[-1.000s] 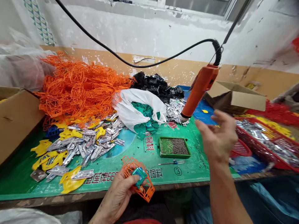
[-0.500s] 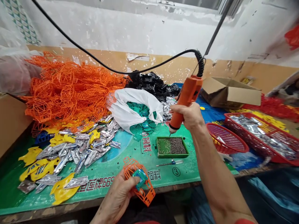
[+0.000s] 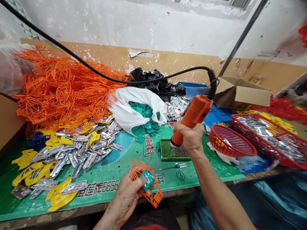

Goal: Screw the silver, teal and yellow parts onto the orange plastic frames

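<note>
My right hand [image 3: 192, 137] is wrapped round an orange electric screwdriver [image 3: 195, 110], tilted with its tip down at a green screw tray [image 3: 165, 156]. Small dark screws fill the tray's right part; whether the bit touches one I cannot tell. Near the table's front edge my left hand [image 3: 127, 195] grips an orange plastic frame [image 3: 155, 198], with the thumb pressing a teal plastic piece [image 3: 148, 179] against it. A hand screwdriver [image 3: 177, 166] with a clear handle lies just in front of the tray.
Orange frames [image 3: 64, 89] are heaped at the left, above silver and yellow parts [image 3: 81, 147]. A white bag [image 3: 127, 108] of teal pieces stands mid-table, black parts [image 3: 153, 83] behind it. Red baskets [image 3: 230, 140] and a cardboard box [image 3: 242, 92] are at right. A black cable [image 3: 107, 76] hangs across.
The electric screwdriver has come lower over the screw tray, its tip shifting slightly left. The left hand still holds the frame and teal piece, a little further right in view.
</note>
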`<state>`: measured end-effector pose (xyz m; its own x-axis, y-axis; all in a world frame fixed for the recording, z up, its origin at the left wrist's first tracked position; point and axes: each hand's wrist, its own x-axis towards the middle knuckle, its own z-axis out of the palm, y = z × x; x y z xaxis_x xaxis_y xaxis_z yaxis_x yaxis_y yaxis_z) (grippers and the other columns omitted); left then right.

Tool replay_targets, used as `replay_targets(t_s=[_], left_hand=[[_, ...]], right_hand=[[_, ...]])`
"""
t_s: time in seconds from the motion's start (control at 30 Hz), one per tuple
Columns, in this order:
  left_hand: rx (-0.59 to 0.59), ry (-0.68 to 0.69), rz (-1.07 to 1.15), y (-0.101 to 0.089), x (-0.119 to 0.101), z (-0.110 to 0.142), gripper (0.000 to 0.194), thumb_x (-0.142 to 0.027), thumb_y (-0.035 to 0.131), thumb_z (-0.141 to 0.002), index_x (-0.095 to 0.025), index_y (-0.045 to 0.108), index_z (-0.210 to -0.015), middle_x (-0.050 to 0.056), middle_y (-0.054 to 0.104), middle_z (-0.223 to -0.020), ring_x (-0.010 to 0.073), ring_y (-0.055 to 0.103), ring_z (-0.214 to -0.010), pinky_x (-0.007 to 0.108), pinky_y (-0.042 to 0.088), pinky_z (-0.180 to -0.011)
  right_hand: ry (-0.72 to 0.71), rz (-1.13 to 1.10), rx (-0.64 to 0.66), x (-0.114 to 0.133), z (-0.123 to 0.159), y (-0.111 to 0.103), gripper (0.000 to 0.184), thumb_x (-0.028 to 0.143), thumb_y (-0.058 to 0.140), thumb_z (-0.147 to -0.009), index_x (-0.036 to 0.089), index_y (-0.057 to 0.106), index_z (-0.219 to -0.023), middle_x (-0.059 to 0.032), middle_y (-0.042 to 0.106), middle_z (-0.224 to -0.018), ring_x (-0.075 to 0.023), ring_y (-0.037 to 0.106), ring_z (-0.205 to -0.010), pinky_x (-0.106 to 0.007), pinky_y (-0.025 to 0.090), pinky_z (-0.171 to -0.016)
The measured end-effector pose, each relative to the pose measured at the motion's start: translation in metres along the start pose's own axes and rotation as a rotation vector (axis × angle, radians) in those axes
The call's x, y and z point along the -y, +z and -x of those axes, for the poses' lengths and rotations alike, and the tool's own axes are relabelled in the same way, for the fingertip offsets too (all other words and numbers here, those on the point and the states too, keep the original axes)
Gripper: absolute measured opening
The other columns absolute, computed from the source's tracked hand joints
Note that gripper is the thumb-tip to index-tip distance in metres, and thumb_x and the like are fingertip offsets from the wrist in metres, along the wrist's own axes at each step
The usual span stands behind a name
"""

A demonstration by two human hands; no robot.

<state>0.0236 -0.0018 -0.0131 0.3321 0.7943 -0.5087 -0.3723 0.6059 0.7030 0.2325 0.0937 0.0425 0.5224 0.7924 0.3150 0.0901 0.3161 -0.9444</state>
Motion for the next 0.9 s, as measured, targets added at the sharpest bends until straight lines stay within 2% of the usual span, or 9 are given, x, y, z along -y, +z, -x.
replay_targets(t_s=[0.23, 0.47, 0.63, 0.9], left_hand=[[-0.004, 0.0, -0.017, -0.0021, 0.0016, -0.0022, 0.027, -0.02, 0.071, -0.067, -0.017, 0.064, -0.093, 0.003, 0.066, -0.081, 0.016, 0.061, -0.069, 0.03, 0.052, -0.062], [-0.029, 0.004, 0.005, -0.0006, 0.0013, -0.0035, 0.026, -0.019, 0.07, -0.066, -0.018, 0.065, -0.091, 0.003, 0.067, -0.082, 0.0169, 0.062, -0.07, 0.031, 0.053, -0.063], [-0.056, -0.007, -0.013, 0.0011, 0.0, -0.0044, 0.028, -0.02, 0.072, -0.063, -0.018, 0.065, -0.09, 0.003, 0.069, -0.083, 0.0176, 0.064, -0.071, 0.025, 0.051, -0.056], [-0.054, 0.012, -0.015, 0.0042, -0.0003, -0.0073, 0.029, -0.023, 0.072, -0.063, -0.016, 0.062, -0.089, 0.004, 0.069, -0.083, 0.0182, 0.065, -0.069, 0.025, 0.049, -0.055]], right_hand=[[-0.012, -0.022, -0.01, -0.0067, -0.0006, -0.0006, 0.019, 0.024, 0.072, -0.055, 0.015, 0.057, -0.062, 0.0027, 0.057, -0.057, -0.0119, 0.053, -0.048, -0.029, 0.047, -0.05], [-0.011, -0.001, -0.016, -0.0083, 0.0004, -0.0022, 0.019, 0.02, 0.072, -0.053, 0.014, 0.06, -0.066, 0.0024, 0.057, -0.058, -0.0119, 0.052, -0.049, -0.029, 0.046, -0.05], [-0.015, 0.011, -0.021, -0.0065, 0.0012, -0.0016, 0.019, 0.021, 0.071, -0.054, 0.015, 0.06, -0.067, 0.0023, 0.057, -0.058, -0.0123, 0.052, -0.05, -0.029, 0.047, -0.051], [-0.018, 0.002, -0.043, -0.0029, 0.0058, 0.0012, 0.026, 0.023, 0.073, -0.053, 0.015, 0.06, -0.074, 0.0029, 0.058, -0.06, -0.0134, 0.055, -0.05, -0.03, 0.048, -0.051]])
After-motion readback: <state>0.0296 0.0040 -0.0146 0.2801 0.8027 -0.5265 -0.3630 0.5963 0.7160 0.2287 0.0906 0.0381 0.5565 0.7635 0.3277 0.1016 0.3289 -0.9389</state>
